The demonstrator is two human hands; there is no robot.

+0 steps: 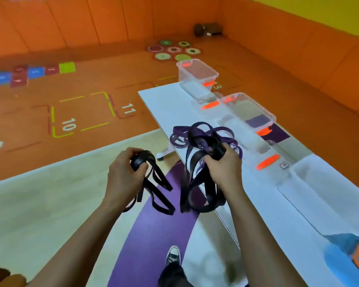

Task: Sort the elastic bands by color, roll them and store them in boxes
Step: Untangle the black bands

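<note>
My left hand (123, 175) grips one end of some black elastic bands (153, 183), whose loops hang down past the table's near edge. My right hand (224, 166) is closed on a bigger bunch of black bands (195, 183), mixed at the top with purple ones. A tangle of purple bands (180, 135) lies on the white table (166, 104) just beyond that hand. Along the table's right side stand clear boxes with orange latches: a far one (197, 72) and a nearer one (247, 108) that seems to hold something purple.
Clear lids (265, 154) with orange clips lie flat on the table between the boxes. A third clear box (319, 183) stands at the near right. A shoe (173, 255) stands on the purple floor stripe below. The orange play floor carries numbered squares on the left.
</note>
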